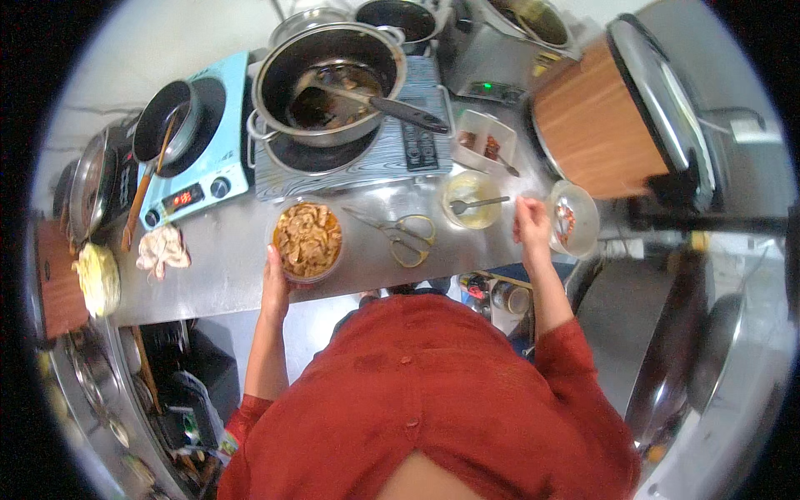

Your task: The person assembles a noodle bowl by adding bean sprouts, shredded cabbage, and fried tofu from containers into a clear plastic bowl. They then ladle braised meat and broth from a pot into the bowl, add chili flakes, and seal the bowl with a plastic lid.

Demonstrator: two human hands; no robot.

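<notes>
Evidently, the left hand (pixel 276 279) holds the bowl (pixel 321 278) by its left side, thumb up along the wall; the other fingers are mostly hidden. The right hand (pixel 532 221) is raised beside the left side of the tub (pixel 590 218), its fingers drawn in narrow; whether anything is pinched between them cannot be told.

The bowl sits close to the front edge of the worktop (pixel 200 292), left of that edge's middle, filled nearly to the rim with sliced meat (pixel 307 237) in brown sauce. It should be fairly heavy for its size, and the thin, see-through wall probably flexes when squeezed. Sauce could make the rim slippery, so the best hold is likely low on both sides, with fingers under the base and the bowl kept level. The meat itself looks soft and slick.

Right of the bowl lie the scissors (pixel 388 229); beyond them, a small dish (pixel 448 218) bears a spoon (pixel 483 202). Further in, toward the worktop's back edge, a pot (pixel 333 139) stands on a cooker (pixel 279 183). Near the left end lies a cabbage (pixel 97 279).
</notes>
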